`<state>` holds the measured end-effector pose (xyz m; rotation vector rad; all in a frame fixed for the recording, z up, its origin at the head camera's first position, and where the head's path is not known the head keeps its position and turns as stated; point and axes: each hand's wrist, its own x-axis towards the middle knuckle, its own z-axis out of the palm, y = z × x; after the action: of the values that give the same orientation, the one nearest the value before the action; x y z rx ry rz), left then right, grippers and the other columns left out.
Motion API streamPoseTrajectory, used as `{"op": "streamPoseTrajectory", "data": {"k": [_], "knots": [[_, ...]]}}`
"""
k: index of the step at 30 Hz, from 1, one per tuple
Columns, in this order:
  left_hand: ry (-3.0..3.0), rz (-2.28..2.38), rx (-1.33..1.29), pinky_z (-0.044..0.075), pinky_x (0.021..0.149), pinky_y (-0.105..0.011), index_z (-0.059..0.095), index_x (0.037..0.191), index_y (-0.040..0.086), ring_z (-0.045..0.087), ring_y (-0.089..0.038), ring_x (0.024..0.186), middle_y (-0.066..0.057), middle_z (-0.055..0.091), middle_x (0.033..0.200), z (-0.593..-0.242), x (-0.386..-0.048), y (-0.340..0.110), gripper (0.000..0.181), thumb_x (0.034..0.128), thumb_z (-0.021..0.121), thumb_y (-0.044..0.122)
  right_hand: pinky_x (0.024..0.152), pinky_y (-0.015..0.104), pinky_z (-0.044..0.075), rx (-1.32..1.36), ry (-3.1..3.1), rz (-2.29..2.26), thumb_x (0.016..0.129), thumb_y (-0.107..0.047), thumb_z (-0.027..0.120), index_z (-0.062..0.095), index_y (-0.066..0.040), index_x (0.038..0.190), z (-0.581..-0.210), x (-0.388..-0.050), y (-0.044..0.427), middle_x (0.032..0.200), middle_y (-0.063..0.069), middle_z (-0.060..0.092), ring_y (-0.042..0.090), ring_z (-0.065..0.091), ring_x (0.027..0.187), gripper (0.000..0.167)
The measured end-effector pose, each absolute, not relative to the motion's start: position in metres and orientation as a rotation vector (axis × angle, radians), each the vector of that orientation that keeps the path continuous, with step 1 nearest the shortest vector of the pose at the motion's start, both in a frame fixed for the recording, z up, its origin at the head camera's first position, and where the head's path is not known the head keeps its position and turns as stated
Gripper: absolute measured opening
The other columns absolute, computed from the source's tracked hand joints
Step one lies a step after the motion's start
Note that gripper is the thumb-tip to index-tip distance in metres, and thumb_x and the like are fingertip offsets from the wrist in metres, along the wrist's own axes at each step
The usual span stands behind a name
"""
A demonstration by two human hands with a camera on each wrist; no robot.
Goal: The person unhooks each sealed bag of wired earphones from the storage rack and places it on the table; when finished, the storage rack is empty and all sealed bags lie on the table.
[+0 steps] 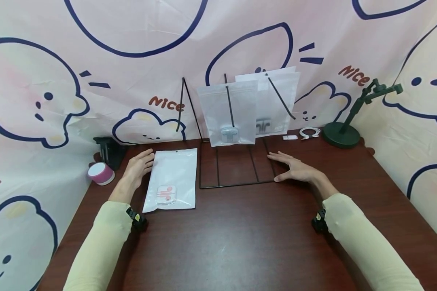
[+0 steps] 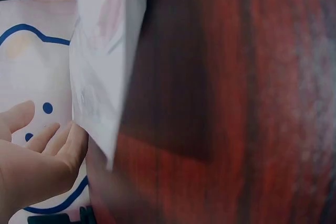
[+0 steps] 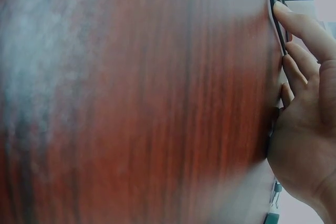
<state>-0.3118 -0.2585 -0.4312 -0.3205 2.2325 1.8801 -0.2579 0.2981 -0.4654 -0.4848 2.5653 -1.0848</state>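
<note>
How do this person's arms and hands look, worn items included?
The left sleeve and right sleeve are long and pale yellow. Black devices, each with a small yellow patch, sit at the wrists. The left hand and right hand wear no gloves.

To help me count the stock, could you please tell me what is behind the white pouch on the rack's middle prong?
Behind the middle pouch, at least one other white pouch shows past its right edge; whatever the front one fully covers cannot be seen.

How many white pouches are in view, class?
At least 3: the left pouch lies on the table; the middle pouch and right pouch hang from the black rack, the right possibly hiding others.
</note>
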Motion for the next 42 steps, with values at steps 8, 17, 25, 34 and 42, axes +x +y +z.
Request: {"op": "streamPoseTrajectory", "data": {"k": [8,17,25,34,42], "knots": [[2.272,1.913,-0.282,0.031,0.124,-0.040,0.027,0.165,0.010,0.029,-0.030,0.155,-0.015,0.029,0.169,-0.427,-0.311,-0.256,0.058,0.1117,0.046,0.024,0.116,0.076,0.013,-0.475,2.562,-1.093,0.088,-0.038,0.081,0.034,-0.024,0.164,-0.464,-0.257,0.297,0.174,0.013,0.008,0.042,0.002,0.159,0.091],[2.328,1.951,-0.234,0.032,0.123,-0.040,0.028,0.166,0.016,0.034,-0.026,0.154,-0.011,0.032,0.169,-0.417,-0.311,-0.252,0.068,0.1065,0.060,0.030,0.115,0.077,0.012,-0.478,2.547,-1.117,0.088,-0.036,0.082,0.034,-0.022,0.164,-0.466,-0.258,0.296,0.174,0.015,0.007,0.043,0.001,0.159,0.091],[2.301,2.035,-0.110,0.031,0.124,-0.044,0.030,0.165,0.025,0.039,-0.026,0.151,-0.009,0.029,0.170,-0.396,-0.309,-0.242,0.074,0.1019,0.068,0.030,0.115,0.077,0.011,-0.492,2.554,-1.107,0.089,-0.036,0.081,0.034,-0.021,0.164,-0.465,-0.257,0.297,0.174,0.014,0.007,0.043,0.001,0.159,0.090],[2.259,2.096,0.184,0.038,0.120,-0.038,0.036,0.163,0.025,0.043,-0.025,0.147,-0.011,0.040,0.164,-0.374,-0.304,-0.206,0.072,0.0999,0.072,0.028,0.116,0.077,0.009,-0.490,2.562,-1.098,0.089,-0.037,0.081,0.033,-0.022,0.164,-0.466,-0.258,0.298,0.174,0.014,0.008,0.042,0.001,0.159,0.090],[2.125,2.224,0.334,0.041,0.117,-0.042,0.050,0.156,0.023,0.051,-0.028,0.141,-0.016,0.048,0.157,-0.349,-0.313,-0.162,0.059,0.1006,0.070,0.017,0.116,0.077,0.011,-0.487,2.559,-1.119,0.089,-0.036,0.081,0.034,-0.021,0.164,-0.467,-0.257,0.297,0.174,0.014,0.009,0.042,0.003,0.159,0.090]]}}
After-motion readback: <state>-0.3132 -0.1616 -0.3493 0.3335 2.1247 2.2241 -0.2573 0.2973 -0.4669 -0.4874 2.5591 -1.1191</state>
